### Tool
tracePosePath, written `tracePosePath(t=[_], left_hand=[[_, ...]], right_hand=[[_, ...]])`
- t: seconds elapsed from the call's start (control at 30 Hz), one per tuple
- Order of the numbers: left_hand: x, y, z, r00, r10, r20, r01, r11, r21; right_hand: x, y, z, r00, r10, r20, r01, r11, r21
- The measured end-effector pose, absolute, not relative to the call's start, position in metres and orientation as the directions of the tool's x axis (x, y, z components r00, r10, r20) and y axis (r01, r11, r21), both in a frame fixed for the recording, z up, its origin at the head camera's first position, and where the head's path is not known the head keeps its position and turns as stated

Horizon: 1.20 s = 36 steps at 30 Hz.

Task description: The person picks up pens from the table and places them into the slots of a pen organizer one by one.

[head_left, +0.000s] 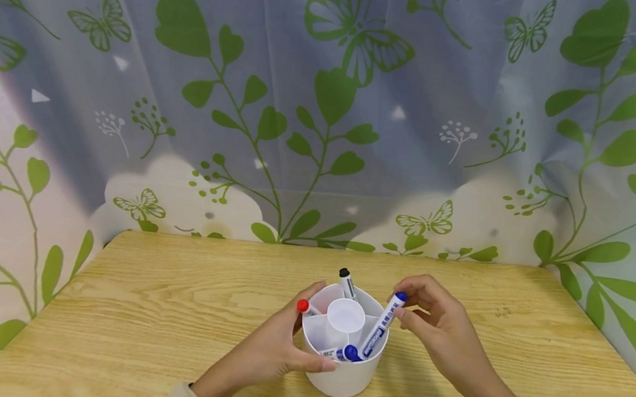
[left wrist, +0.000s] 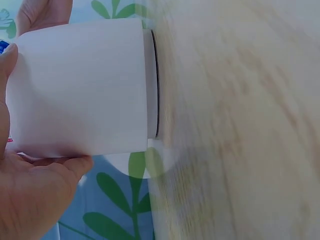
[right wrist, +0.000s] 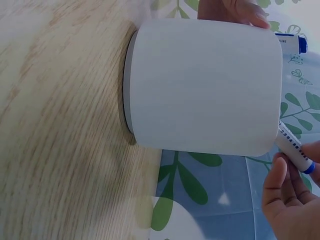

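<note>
A white divided pen holder (head_left: 341, 381) stands upright on the wooden table, with a round cup in its middle. My left hand (head_left: 271, 352) grips it from the left, thumb across the front near the rim and fingers round the far side. Between thumb and fingers my right hand (head_left: 441, 330) pinches the upper end of a blue whiteboard marker (head_left: 381, 329), which leans with its lower end inside the right part of the holder. A second blue marker (head_left: 340, 352) lies in the front compartment. A red-capped marker (head_left: 305, 307) leans left, and a black-capped marker (head_left: 347, 282) rises at the back.
The wood-grain table (head_left: 178, 299) spreads out on both sides of the holder. Behind its far edge hangs a curtain (head_left: 300, 129) printed with green leaves and butterflies.
</note>
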State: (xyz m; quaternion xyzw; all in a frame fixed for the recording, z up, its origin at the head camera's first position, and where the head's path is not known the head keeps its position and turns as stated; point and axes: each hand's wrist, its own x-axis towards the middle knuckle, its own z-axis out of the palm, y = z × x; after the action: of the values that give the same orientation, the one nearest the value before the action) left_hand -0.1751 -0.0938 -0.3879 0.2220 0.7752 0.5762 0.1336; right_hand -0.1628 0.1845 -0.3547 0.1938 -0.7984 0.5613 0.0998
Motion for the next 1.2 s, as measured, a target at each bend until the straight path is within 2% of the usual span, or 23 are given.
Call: tracePosePath(t=[0.83,1.2], left_hand=[[-0.1807,-0.0998,-0.3851,-0.835,0.548,0.051,0.187,0.196,0.963],[-0.1805,-0.102,-0.3823,-0.824,0.563,0.061,0.211,0.205,0.956]], right_hand=[[-0.1578,0.1828,-0.3527,-0.916,-0.232,0.327,-0.389,0.326,-0.862],[-0.1567,0.1844,-0.3551,-0.882,-0.273,0.384,-0.456,0.289,-0.841]])
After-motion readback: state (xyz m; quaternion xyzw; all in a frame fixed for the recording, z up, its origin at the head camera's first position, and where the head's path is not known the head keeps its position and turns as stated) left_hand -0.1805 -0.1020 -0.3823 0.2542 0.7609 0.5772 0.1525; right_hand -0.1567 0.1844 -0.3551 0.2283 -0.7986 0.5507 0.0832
